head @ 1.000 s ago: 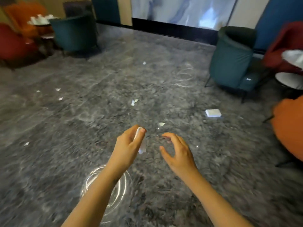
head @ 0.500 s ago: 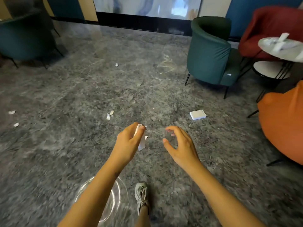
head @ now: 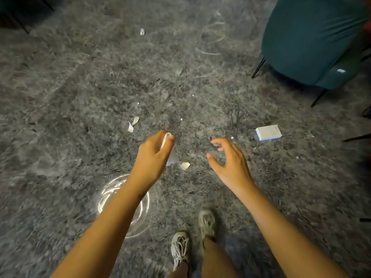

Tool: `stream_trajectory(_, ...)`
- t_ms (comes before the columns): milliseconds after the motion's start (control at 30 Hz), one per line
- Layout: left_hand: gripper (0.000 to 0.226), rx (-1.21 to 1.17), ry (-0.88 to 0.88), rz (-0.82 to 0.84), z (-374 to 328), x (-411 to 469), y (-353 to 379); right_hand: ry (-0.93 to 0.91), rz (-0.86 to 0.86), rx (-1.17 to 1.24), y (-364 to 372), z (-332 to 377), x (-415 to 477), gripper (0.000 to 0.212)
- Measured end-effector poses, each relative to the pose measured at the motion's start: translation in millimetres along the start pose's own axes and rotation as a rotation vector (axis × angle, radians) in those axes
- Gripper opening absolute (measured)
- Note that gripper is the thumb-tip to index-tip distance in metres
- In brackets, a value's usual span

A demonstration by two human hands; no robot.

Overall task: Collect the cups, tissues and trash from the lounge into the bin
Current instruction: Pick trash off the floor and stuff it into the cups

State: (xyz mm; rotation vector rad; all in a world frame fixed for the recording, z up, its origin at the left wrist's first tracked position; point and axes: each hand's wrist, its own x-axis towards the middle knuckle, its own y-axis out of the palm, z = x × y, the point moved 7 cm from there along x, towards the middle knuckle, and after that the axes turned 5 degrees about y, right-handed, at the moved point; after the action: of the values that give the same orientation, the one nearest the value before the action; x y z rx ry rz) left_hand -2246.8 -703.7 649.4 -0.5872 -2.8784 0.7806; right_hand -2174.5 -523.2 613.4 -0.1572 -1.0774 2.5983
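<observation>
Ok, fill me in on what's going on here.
A person stands on a grey carpet, clearing up litter. The left hand pinches a white paper scrap. The right hand hovers beside it with its fingers curved; whether it holds anything is unclear. Loose scraps lie on the carpet, one just between the hands and others further off. A white box lies to the right, near a teal chair.
</observation>
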Motion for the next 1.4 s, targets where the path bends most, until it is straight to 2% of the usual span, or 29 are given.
stream_trajectory(233, 0.04, 0.036, -0.084, -0.058, 147.9, 98.4, 60.3, -0.002, 0.08, 0.0, 131.2, -110.8, 107.4, 0.034)
stream_trajectory(367, 0.037, 0.032, -0.157, -0.103, 271.8, 133.7, 126.8, -0.005, 0.128, 0.018, 242.7, -204.4, 150.0, 0.037)
stream_trajectory(567, 0.037, -0.015, -0.224, -0.104, 435.2, 147.2, 227.4, 0.024, 0.195, -0.022, 386.5, -335.8, 166.8, 0.039)
stream_trajectory(767, 0.038, -0.036, -0.266, -0.154, 549.7, 140.8, 281.9, 0.004, 0.233, -0.068, 485.5, -419.4, 159.8, 0.041)
stream_trajectory(933, 0.042, -0.047, -0.28, -0.148, 595.4, 134.0, 308.7, 0.036, 0.253, -0.125, 533.7, -456.0, 154.6, 0.044)
stream_trajectory(1200, 0.042, -0.078, -0.359, -0.13, 618.2, 112.9, 327.1, 0.113, 0.287, -0.39, 553.9, -481.6, 144.9, 0.052)
stream_trajectory(1400, 0.035, -0.108, -0.416, -0.154, 606.9, 103.1, 313.7, 0.117, 0.335, -0.235, 546.1, -459.5, 142.4, 0.03)
